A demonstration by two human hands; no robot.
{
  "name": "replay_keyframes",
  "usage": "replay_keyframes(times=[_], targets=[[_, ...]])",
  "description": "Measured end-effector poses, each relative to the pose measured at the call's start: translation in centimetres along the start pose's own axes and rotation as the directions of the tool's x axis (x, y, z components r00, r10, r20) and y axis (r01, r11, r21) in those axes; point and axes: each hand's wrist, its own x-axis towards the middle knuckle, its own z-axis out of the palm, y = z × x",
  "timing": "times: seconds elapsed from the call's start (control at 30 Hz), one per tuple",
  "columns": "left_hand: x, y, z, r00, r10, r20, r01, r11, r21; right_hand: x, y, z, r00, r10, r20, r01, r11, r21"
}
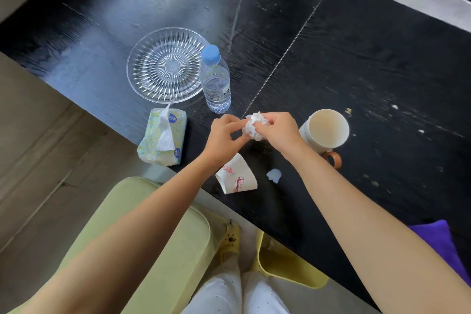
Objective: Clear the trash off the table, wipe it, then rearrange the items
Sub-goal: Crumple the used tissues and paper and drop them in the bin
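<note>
Left hand [224, 135] and right hand [277, 130] are both pinching one crumpled tissue [254, 126], fingers curled around it, holding it above the near edge of the black table [356, 58]. Paper cup [235, 177] is lying on its side just below the hands, beside a small white scrap [274, 175]. Mug [325, 130] is standing right of them; water bottle [215, 79], glass plate [165, 69] and tissue pack [163, 135] are sitting left.

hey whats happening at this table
A person is tidying a black table. Both hands, left and right, are bunched around a crumpled white tissue, held above the tabletop. A flattened paper cup, a small white scrap and crumbs lie on the table. The glass plate, water bottle, tissue pack and mug stand untouched.
</note>
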Motion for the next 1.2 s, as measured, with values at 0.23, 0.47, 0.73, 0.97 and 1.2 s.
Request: replay_keyframes(times=[0.23, 0.47, 0.73, 0.97, 1.2], targets=[[-2.3, -0.5, 0.6, 0.853, -0.460, 0.248, 0.251, 0.777, 0.578, -0.8, 1.2, -1.0, 0.987, 0.079, -0.141, -0.087, 0.995, -0.051], [-2.9, -1.4, 2.1, 0.787, -0.557, 0.265, 0.313, 0.730, 0.608, -3.2, 2.9, -0.5, 0.983, 0.109, -0.145, -0.112, 0.994, -0.012], [-2.0, -0.8, 0.3, 0.696, -0.594, 0.404, 0.717, 0.609, -0.339, -4.1, 1.5, -0.3, 0.987, 0.029, -0.159, -0.034, 0.999, -0.027], [-0.3, 4.4, -0.9, 0.825, -0.400, 0.399, 0.561, 0.499, -0.661, -4.5, -1.3, -0.6, 0.964, -0.183, -0.191, 0.149, 0.973, -0.178], [-0.1, 6.8, -1.0, 0.867, -0.165, 0.471, 0.482, 0.520, -0.705, -5.4, -2.1, -3.2, 0.990, -0.140, -0.017, 0.123, 0.916, -0.383]])
